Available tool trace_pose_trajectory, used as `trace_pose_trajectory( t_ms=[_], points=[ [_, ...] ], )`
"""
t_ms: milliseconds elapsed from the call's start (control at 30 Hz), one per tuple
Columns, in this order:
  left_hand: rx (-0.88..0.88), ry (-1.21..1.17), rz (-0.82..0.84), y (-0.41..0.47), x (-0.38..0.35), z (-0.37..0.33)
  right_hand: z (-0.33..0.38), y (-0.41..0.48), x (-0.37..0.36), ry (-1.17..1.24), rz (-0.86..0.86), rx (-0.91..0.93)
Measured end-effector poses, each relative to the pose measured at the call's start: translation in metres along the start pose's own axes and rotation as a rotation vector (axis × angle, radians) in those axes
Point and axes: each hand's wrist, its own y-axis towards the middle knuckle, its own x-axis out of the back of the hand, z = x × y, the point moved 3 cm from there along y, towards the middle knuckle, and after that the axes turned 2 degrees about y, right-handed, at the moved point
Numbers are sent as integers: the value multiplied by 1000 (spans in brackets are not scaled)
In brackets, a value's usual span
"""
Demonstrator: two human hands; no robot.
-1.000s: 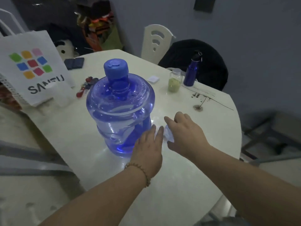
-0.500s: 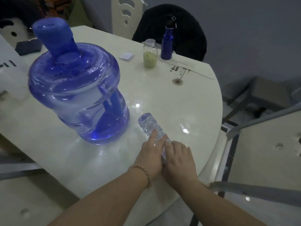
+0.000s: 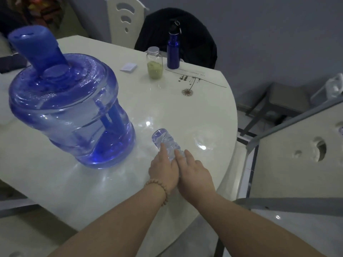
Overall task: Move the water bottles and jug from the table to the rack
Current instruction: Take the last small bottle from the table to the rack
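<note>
At the left of the surface the big blue jug stands upright with its cap on, so it looks stable where it is and can wait its turn. Just to its right a small clear bottle lies on its side, base pointing away from us, free to roll on the glossy top. That is probably why we have both hands on it. Our left hand, the one with the bead bracelet, lays fairly straight fingers along the bottle's left flank. Our right hand rests against it from the other side, fingers likewise extended rather than wrapped. Neither hand plainly grips the bottle yet, and the thumbs are hidden.

Further back, a glass jar and a dark blue flask stand side by side near the far edge. At the far right, off the surface, grey-framed shelving is likely the rack, a short carry away.
</note>
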Motion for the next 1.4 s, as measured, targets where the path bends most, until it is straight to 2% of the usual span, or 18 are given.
trace_pose_trajectory(
  t_ms=[133, 333, 467, 600, 767, 967, 1167, 1400],
  points=[
    [-147, -270, 14, -27, -14, -51, -20, -26, 49, 57, -96, -70],
    [-425, -576, 137, -74, -31, -199, -72, -80, 184, 143, -376, -129],
    [-562, -607, 202, -114, -62, -292, -128, -122, 260, 139, -517, -159],
    [-662, -622, 230, -162, -141, -398, -240, -174, 326, 110, -595, -181],
    [-639, -601, 315, -212, -238, -480, -354, -226, 371, 93, -531, -236],
    [-510, -549, 459, -251, -348, -564, -483, -274, 408, 168, -423, -372],
    [-474, -501, 517, -223, -421, -616, -564, -255, 422, 264, -449, -452],
    [-422, -462, 587, -136, -515, -682, -681, -181, 433, 318, -446, -535]
  ],
)
